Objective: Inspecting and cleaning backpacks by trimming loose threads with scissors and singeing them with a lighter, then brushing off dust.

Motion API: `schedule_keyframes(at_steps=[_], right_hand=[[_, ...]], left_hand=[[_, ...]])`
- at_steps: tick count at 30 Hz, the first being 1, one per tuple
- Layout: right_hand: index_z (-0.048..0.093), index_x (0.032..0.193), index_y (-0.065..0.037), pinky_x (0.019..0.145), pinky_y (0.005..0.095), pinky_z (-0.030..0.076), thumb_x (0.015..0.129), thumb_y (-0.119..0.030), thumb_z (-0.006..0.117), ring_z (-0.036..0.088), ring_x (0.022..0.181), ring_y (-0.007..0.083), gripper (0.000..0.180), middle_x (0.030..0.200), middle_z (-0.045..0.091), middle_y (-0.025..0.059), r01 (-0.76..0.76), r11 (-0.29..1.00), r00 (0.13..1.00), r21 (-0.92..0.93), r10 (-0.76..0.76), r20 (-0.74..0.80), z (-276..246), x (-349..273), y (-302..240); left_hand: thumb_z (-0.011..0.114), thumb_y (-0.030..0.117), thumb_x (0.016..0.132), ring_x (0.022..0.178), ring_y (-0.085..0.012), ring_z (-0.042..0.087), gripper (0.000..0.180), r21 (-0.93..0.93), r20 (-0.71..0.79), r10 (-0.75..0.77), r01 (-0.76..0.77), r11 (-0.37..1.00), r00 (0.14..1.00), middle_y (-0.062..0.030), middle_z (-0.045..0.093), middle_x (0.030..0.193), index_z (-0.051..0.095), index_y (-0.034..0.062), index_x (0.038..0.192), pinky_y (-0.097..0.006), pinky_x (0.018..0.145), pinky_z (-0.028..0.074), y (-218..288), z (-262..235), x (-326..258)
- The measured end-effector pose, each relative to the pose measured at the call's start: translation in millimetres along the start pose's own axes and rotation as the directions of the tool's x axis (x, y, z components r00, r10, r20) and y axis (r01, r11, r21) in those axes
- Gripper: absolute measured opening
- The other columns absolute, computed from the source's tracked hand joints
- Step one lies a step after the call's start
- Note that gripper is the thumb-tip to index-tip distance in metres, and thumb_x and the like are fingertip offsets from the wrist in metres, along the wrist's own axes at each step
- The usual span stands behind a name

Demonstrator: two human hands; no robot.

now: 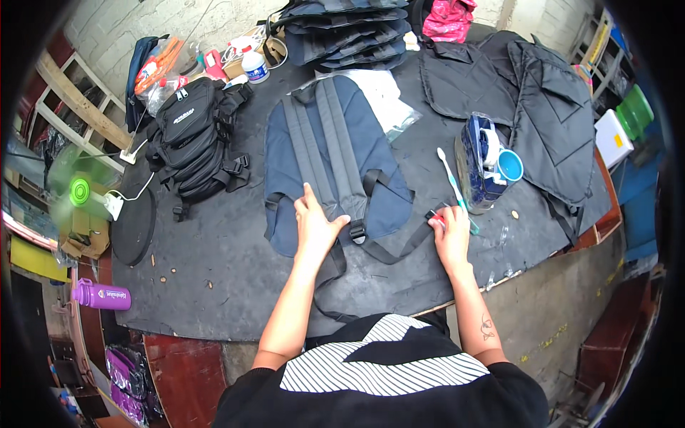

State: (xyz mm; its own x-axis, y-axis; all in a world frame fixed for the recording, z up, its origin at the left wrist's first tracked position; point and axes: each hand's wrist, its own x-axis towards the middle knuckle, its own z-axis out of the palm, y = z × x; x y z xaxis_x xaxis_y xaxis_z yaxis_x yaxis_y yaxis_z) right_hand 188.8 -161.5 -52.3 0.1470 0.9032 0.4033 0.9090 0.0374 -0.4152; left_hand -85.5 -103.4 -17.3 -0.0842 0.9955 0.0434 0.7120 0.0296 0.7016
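A navy blue backpack [382,164] with grey padded shoulder straps [303,143] lies flat on the dark worktable [214,285], straps upward. My left hand [312,225] rests on its lower part, thumb and index finger spread over the strap ends. Beside the thumb is a black buckle [357,232], from which black webbing [399,255] curves right to my other hand. My right hand [451,235] is closed on a small red object [437,220] at the webbing's end; the fingers hide most of it. A white and teal toothbrush [451,175] lies just beyond that hand.
A clear-and-blue container [474,164] with a blue cup [509,165] stands to the right. Black bag pieces [549,121] lie behind it. A black backpack [193,135] is at left, a white bottle [254,65] behind. Stacked dark pieces [346,36] rise at the back; a purple bottle [103,294] is near left.
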Motion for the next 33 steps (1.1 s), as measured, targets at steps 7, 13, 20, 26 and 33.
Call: schedule_keyframes(at_steps=[7,13,20,26,33], right_hand=[[0.054,0.104,-0.001,0.078,0.0350,0.046,0.092,-0.016,0.047,0.059,0.087,0.0268,0.021,0.095,0.060,0.0140,-0.099,0.822,0.994,0.561,0.112,0.011,-3.3,27.9,-59.5],[0.050,0.087,-0.005,0.061,0.0372,0.049,0.078,-0.028,0.066,0.061,0.070,0.0295,0.030,0.079,0.056,0.0109,0.048,0.905,0.978,0.423,-0.129,0.163,40.4,38.2,-137.4],[0.049,0.084,-0.005,0.057,0.0395,0.049,0.074,-0.022,0.067,0.061,0.068,0.0311,0.026,0.081,0.059,0.0095,0.082,0.900,0.995,0.428,-0.102,0.023,77.0,48.1,-138.8],[0.050,0.084,-0.004,0.058,0.0391,0.049,0.072,-0.015,0.064,0.062,0.068,0.0304,0.021,0.078,0.060,0.0098,0.073,0.901,0.996,0.428,-0.084,0.008,85.9,48.7,-137.4],[0.053,0.086,-0.003,0.059,0.0396,0.049,0.069,-0.014,0.065,0.062,0.069,0.0284,0.023,0.077,0.059,0.0098,0.214,0.854,0.965,0.475,-0.259,0.031,76.0,45.2,-129.4]], left_hand=[[0.086,0.016,0.052,0.102,-0.0313,0.054,0.099,-0.176,0.040,-0.145,0.149,0.973,0.989,-0.0193,0.048,0.110,0.034,-0.0065,0.133,-0.033,0.088,0.046,-31.6,1.9,4.7],[0.051,-0.016,0.063,0.100,-0.0159,0.049,0.050,-0.781,-0.092,0.098,-0.133,0.610,0.991,-0.0081,0.046,0.104,0.045,0.0008,0.110,-0.024,0.087,0.040,-40.0,30.4,10.0],[0.044,-0.019,0.063,0.097,-0.0148,0.053,0.051,-0.850,-0.018,0.049,-0.041,0.525,0.999,-0.0081,0.053,0.102,0.041,0.0011,0.110,-0.025,0.088,0.040,-28.5,35.0,17.2],[0.041,-0.020,0.062,0.098,-0.0169,0.057,0.050,-0.846,-0.051,0.068,-0.079,0.528,0.996,-0.0114,0.057,0.104,0.041,0.0019,0.107,-0.027,0.089,0.043,-24.9,33.9,20.5],[0.034,-0.017,0.056,0.110,-0.0209,0.055,0.063,-0.914,0.079,0.141,0.015,0.405,0.987,-0.0157,0.056,0.117,0.038,0.0017,0.115,-0.029,0.098,0.039,-25.0,21.9,15.1]])
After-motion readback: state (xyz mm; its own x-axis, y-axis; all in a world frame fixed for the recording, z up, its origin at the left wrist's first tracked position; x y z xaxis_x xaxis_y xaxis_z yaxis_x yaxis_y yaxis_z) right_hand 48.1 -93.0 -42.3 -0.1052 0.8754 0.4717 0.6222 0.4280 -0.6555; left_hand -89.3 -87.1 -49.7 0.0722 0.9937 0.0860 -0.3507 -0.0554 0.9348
